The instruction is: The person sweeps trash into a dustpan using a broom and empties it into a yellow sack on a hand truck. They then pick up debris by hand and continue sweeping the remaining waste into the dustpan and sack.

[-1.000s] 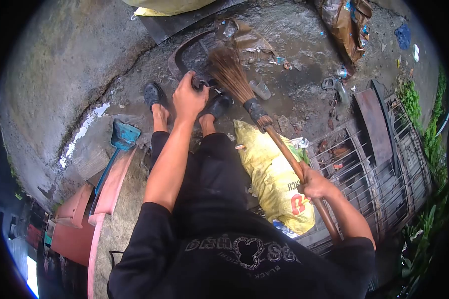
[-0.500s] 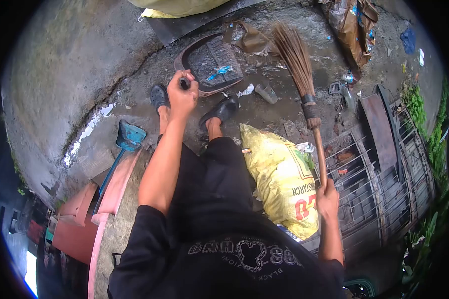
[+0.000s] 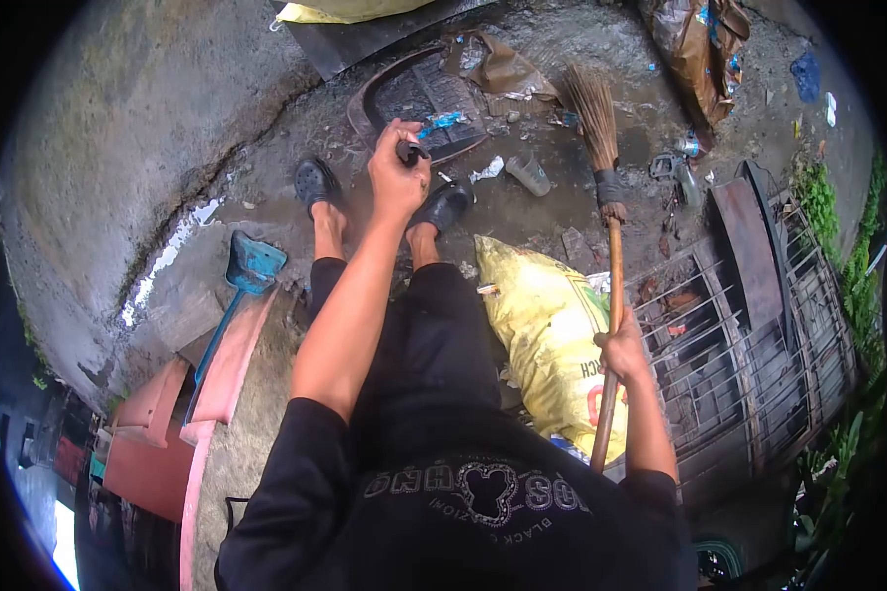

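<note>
My left hand point(image 3: 399, 177) is closed around the dark upright handle point(image 3: 411, 153) of a dustpan, seen almost end-on. The worn, muddy dustpan point(image 3: 451, 91) lies on the wet ground beyond my feet, with a blue wrapper point(image 3: 442, 125) on it; the hand hides part of its near side. My right hand point(image 3: 623, 347) grips the wooden stick of a stiff-bristled broom point(image 3: 593, 108). Its bristles point away from me, down to the muddy ground right of the dustpan. Below the stick, a yellow sack point(image 3: 542, 325) lies beside my right leg.
A clear plastic cup point(image 3: 529, 175) and scraps litter the mud. Metal grating point(image 3: 729, 355) lies at the right, near a crumpled brown sheet point(image 3: 695, 59). On the left, a blue dustpan point(image 3: 256, 264) leans by a pink-edged ledge point(image 3: 232, 364). A cracked concrete slab point(image 3: 168, 128) is beyond.
My left hand has moved right, and the dustpan has shifted slightly right. My right hand has risen forward and sits higher along the broom stick, whose lower end now shows behind it.
</note>
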Demonstrator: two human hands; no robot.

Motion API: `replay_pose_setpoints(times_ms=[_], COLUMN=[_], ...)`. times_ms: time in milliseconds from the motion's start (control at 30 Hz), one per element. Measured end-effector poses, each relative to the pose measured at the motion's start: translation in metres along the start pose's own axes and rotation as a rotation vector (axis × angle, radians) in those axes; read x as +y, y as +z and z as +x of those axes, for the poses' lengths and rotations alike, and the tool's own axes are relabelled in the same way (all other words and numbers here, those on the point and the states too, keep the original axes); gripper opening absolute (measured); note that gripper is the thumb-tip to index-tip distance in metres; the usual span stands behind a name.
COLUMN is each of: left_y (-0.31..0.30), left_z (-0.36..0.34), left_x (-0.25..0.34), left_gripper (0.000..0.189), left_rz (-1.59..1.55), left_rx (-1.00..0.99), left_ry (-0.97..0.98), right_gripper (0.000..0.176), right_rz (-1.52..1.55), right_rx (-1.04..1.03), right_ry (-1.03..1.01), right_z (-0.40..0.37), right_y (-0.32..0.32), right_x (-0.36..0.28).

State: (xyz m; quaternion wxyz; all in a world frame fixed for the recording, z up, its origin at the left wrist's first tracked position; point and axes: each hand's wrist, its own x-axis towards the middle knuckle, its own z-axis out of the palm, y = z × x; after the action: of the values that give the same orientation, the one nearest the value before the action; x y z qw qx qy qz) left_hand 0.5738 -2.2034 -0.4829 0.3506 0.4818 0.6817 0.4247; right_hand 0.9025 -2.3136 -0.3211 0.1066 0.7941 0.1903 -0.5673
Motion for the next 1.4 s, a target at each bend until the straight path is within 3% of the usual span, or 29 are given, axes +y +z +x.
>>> replay_pose_setpoints(times_ms=[167, 467, 600, 667, 733, 900, 1000, 1067, 1100, 1400], left_y=[-0.003, 0.015, 0.012, 0.01, 0.004, 0.002, -0.001, -0.013, -0.018, -0.02], left_z=[0.005, 0.003, -0.006, -0.007, -0.011, -0.017, -0.012, -0.015, -0.015, -0.024], left_x=[-0.01, -0.008, 0.003, 0.007, 0.006, 0.009, 0.016, 0.019, 0.019, 0.003], left_gripper=[0.022, 0.026, 0.028, 0.029, 0.025, 0.03, 0.032, 0.032, 0.031, 0.029], left_rz=[0.042, 0.071, 0.113, 0.138, 0.412, 0.424, 0.347, 0.237, 0.267, 0.168], left_rx=[-0.067, -0.1, -0.147, -0.151, -0.021, -0.042, -0.068, -0.112, -0.13, -0.12], left_ry=[-0.017, -0.034, -0.099, -0.148, -0.133, -0.189, -0.167, -0.41, -0.363, -0.274], right_gripper=[0.039, 0.045, 0.039, 0.034, 0.031, 0.032, 0.034, 0.034, 0.036, 0.038], right_rz=[0.014, -0.004, 0.109, 0.079, -0.132, -0.403, -0.676, -0.677, -0.604, -0.599], right_rx=[-0.248, -0.409, -0.268, -0.098, 0.09, 0.184, 0.037, -0.135, -0.185, -0.329], right_ry=[-0.004, 0.029, 0.067, 0.024, -0.166, -0.187, -0.239, -0.263, -0.183, -0.203], right_z=[-0.014, -0.053, -0.069, -0.08, -0.07, -0.015, 0.005, -0.003, -0.006, -0.044], right_y=[0.03, 0.024, 0.027, 0.016, 0.006, -0.016, 0.0, 0.017, 0.022, 0.011], right_x=[0.002, -0.015, -0.006, 0.001, 0.03, -0.047, -0.05, -0.04, -0.035, -0.01])
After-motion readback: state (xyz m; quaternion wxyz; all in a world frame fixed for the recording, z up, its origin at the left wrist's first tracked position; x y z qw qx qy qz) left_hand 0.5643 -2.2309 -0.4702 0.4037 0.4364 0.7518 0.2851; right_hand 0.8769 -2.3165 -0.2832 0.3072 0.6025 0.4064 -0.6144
